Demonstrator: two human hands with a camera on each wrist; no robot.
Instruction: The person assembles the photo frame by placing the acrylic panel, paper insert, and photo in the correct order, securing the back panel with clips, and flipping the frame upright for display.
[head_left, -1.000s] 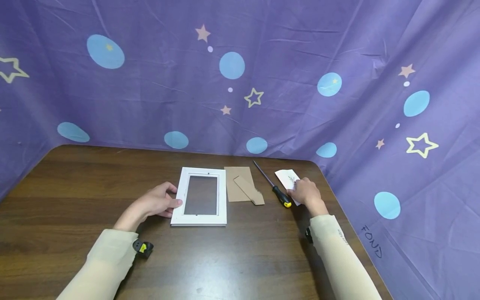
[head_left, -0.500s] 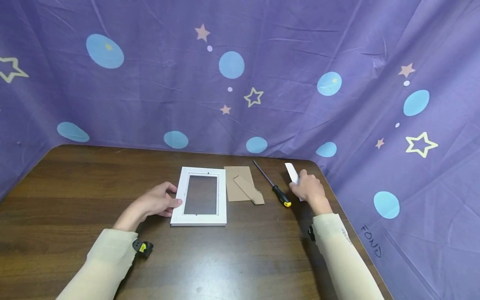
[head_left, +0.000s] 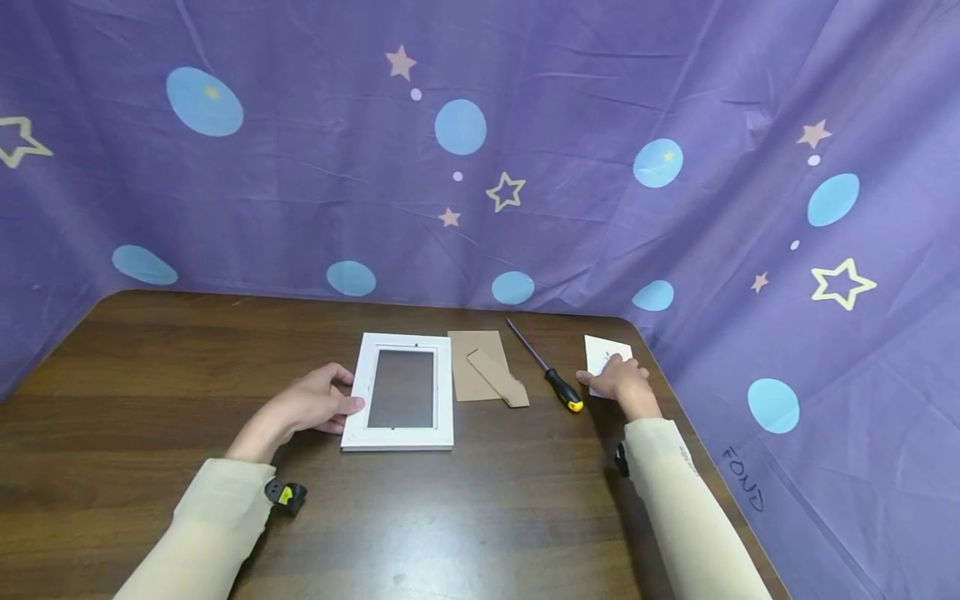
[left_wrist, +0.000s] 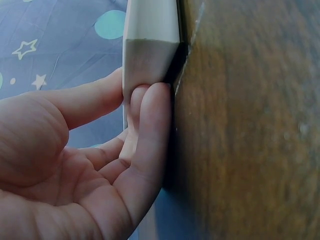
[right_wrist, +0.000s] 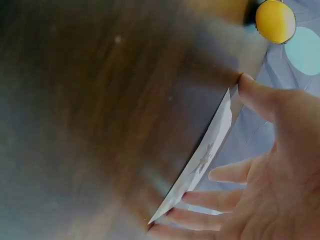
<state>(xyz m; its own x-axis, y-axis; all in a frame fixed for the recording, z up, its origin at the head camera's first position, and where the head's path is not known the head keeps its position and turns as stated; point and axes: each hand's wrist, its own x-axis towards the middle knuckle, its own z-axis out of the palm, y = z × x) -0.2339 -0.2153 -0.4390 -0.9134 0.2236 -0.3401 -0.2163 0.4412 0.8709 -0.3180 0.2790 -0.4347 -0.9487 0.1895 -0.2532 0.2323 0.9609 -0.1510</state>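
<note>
A white picture frame [head_left: 442, 383] lies on the brown wooden table, its middle opening showing a dark grey panel. My left hand [head_left: 311, 404] pinches its left side, thumb on top and curled fingers against the edge, as the left wrist view of the frame [left_wrist: 150, 55] shows. Toward the table's right edge, a small white card [head_left: 597, 350] with a plant drawing lies flat. Over it my right hand [head_left: 622, 380] spreads its fingers, covering part of the drawing. In the right wrist view, thumb and fingertips reach opposite ends of the card [right_wrist: 202, 157].
Right beside the frame lies a brown backing board [head_left: 467, 385] with a narrow cardboard stand piece [head_left: 495, 377] across it. A screwdriver [head_left: 562, 389] with a black and yellow handle lies left of the right hand. A purple curtain [head_left: 300, 208] hangs behind the table [head_left: 480, 517].
My right hand has moved the card to the right, away from the screwdriver. The card stood tilted nearly edge-on half a second ago and now lies flat. My left hand stays on the frame.
</note>
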